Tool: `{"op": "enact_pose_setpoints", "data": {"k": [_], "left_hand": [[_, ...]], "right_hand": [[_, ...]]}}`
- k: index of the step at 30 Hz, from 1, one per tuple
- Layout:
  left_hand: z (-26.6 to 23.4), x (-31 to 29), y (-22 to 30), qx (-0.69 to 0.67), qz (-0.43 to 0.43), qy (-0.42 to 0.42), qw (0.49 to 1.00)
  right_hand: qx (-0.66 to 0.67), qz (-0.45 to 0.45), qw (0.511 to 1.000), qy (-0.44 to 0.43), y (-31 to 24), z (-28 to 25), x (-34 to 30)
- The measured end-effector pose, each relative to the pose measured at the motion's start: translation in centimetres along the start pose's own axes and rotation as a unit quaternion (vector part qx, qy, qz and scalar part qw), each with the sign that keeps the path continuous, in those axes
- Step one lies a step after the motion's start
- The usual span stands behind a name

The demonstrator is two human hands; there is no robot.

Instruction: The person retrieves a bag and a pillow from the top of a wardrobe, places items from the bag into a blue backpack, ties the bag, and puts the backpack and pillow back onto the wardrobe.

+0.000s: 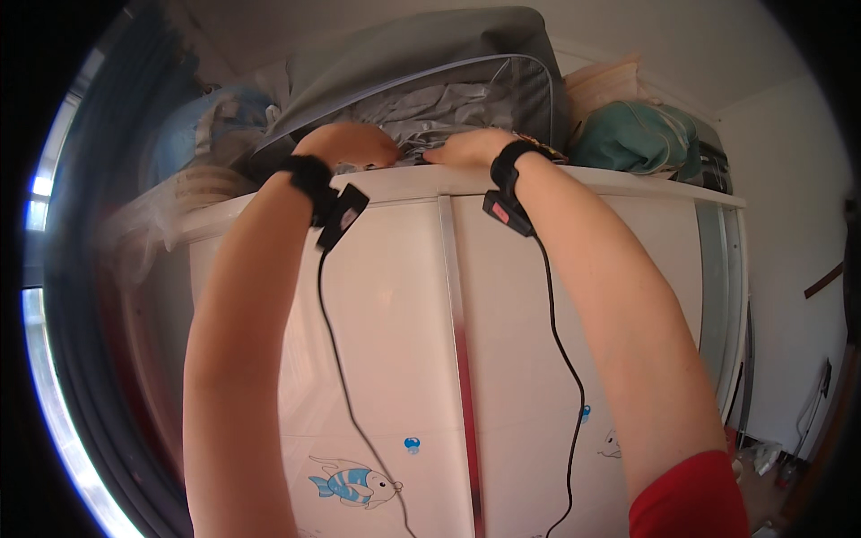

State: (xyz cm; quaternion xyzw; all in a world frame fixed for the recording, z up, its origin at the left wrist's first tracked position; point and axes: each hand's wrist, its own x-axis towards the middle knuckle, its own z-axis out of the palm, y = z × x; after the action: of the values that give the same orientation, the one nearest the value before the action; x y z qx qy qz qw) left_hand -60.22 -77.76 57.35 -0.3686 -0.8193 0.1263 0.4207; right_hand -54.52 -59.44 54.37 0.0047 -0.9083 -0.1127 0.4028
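Observation:
A large grey fabric storage bag (413, 58) lies on top of a white wardrobe. Its front shows a curved pale zip line, and crumpled grey cloth (448, 106) bulges in the opening. My left hand (350, 143) is closed at the bag's lower front edge, knuckles up, with its fingertips hidden. To the right, my right hand (473, 145) is also closed on the bag's front edge, its thumb pointing left and its other fingers mostly out of sight. A black strap with a small device and cable is on each wrist.
The sliding doors (377, 296) of the wardrobe stand below, with fish pictures on them. Beside the bag are a green bag (632, 136) on the right and a light-blue bundle (202, 130) on the left. A dark-blue curtain (85, 269) hangs by the window at left.

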Motion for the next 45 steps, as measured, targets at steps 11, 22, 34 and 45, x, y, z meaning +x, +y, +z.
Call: {"op": "enact_pose_setpoints", "data": {"k": [11, 22, 34, 45], "left_hand": [[-3.0, 1.3, 1.6, 0.051, -0.086, 0.429, 0.898], [-2.8, 5.2, 4.3, 0.102, -0.01, 0.439, 0.893], [1.2, 4.5, 11.3, 0.035, 0.131, 0.53, 0.837], [2.4, 3.4, 9.2, 0.035, 0.09, 0.489, 0.867]], "right_hand": [[0.097, 0.039, 0.993, 0.048, 2.1, 1.5, 1.3], [0.091, 0.036, 0.993, 0.068, -0.4, 1.1, -0.6], [0.082, -0.099, 0.99, 0.062, 11.2, 3.1, 7.3], [0.132, 0.042, 0.974, 0.18, 4.3, 1.8, -2.0]]}}
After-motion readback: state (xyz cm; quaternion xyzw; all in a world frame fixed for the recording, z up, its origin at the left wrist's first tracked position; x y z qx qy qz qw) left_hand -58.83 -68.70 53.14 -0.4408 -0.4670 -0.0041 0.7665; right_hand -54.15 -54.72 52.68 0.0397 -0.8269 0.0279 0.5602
